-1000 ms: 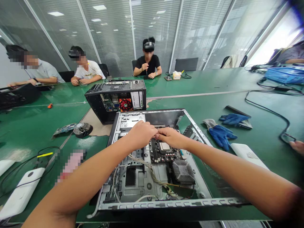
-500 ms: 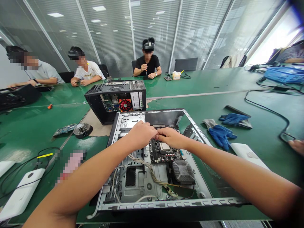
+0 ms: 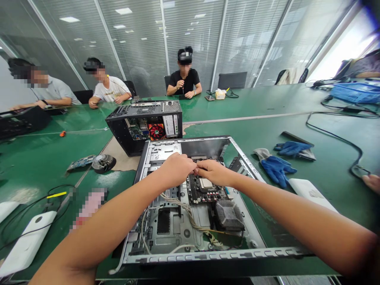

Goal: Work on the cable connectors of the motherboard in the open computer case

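Note:
An open computer case (image 3: 160, 259) lies on its side before me, with a motherboard (image 3: 193, 192) inside. My left hand (image 3: 178, 168) is curled closed over the board's far left part. Against its fingertips, my right hand (image 3: 213, 171) has its thumb and fingers pinched together. Whatever the fingers hold is hidden by the hands. A bare processor (image 3: 205, 183) sits in the board just below my right hand. Nearer me, a finned heatsink (image 3: 229, 215) rests in the case beside a bundle of cables (image 3: 191, 219).
A second computer tower (image 3: 118, 130) stands behind the case. To the right lie blue gloves (image 3: 276, 170) and a white power bank (image 3: 308, 194); another white device (image 3: 32, 237) is at left with cables. A round fan-like part (image 3: 103, 163) lies left. Several people sit around the green table (image 3: 252, 114).
My hands stay in the same place and pose. Across the table, the person in white has moved their hands apart.

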`<control>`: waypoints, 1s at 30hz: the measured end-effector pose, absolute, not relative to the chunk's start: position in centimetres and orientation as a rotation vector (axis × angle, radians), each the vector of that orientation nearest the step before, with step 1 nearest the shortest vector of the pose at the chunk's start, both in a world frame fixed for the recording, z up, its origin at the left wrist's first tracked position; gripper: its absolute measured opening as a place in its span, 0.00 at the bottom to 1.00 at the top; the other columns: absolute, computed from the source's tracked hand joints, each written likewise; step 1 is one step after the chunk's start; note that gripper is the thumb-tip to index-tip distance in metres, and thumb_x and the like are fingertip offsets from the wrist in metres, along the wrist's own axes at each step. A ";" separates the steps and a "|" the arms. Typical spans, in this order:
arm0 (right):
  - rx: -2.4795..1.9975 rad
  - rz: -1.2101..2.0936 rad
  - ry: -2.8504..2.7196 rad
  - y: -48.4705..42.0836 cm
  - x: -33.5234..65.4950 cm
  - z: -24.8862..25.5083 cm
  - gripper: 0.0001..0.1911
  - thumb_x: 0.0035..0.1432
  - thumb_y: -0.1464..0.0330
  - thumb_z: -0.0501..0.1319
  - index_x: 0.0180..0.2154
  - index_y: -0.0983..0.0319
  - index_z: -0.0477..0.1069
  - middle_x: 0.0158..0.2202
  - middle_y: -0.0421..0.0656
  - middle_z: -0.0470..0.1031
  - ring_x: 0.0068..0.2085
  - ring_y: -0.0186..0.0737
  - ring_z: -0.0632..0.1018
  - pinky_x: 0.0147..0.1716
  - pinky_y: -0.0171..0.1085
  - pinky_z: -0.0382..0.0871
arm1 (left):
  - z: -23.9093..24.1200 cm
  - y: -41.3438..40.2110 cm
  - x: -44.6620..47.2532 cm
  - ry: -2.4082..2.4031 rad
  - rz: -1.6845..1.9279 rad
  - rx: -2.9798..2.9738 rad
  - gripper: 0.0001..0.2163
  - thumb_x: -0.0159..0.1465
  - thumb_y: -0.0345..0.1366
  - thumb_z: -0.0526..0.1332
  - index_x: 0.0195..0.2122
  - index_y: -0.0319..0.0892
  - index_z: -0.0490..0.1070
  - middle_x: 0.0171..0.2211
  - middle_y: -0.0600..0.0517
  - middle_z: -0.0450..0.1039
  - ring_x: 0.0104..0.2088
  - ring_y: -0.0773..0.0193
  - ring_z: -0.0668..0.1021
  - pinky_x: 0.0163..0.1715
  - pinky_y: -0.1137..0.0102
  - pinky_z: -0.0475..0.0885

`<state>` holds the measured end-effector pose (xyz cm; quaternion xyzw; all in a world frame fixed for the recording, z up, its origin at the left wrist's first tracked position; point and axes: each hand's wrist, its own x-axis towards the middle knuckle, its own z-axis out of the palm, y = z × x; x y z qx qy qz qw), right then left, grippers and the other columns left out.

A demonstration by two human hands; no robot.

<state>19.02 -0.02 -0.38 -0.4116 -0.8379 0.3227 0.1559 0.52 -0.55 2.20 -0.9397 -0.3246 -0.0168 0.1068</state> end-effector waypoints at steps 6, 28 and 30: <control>-1.183 0.948 -2.392 0.0 19.0 -0.4 0.11 0.59 0.69 0.51 0.29 0.62 0.69 0.25 0.39 0.68 0.28 0.35 0.66 0.31 0.36 0.58 | 2.4 -0.6 0.6 -0.985 -0.017 -2.767 0.09 0.64 0.33 0.54 0.32 0.42 0.73 0.29 0.50 0.75 0.32 0.62 0.74 0.30 0.66 0.60; -1.139 0.920 -2.375 0.0 19.2 -0.2 0.11 0.60 0.69 0.50 0.28 0.62 0.66 0.24 0.39 0.67 0.27 0.34 0.65 0.29 0.35 0.58 | 2.3 -0.3 0.5 -0.982 -0.144 -2.711 0.08 0.65 0.33 0.54 0.31 0.41 0.71 0.28 0.50 0.73 0.32 0.62 0.73 0.30 0.67 0.59; -1.147 0.925 -2.373 0.0 19.1 -0.2 0.11 0.60 0.68 0.50 0.28 0.62 0.66 0.25 0.39 0.67 0.27 0.35 0.65 0.30 0.35 0.58 | 2.4 -0.4 0.5 -0.967 -0.119 -2.712 0.08 0.64 0.31 0.54 0.31 0.41 0.72 0.28 0.51 0.74 0.32 0.62 0.73 0.30 0.68 0.58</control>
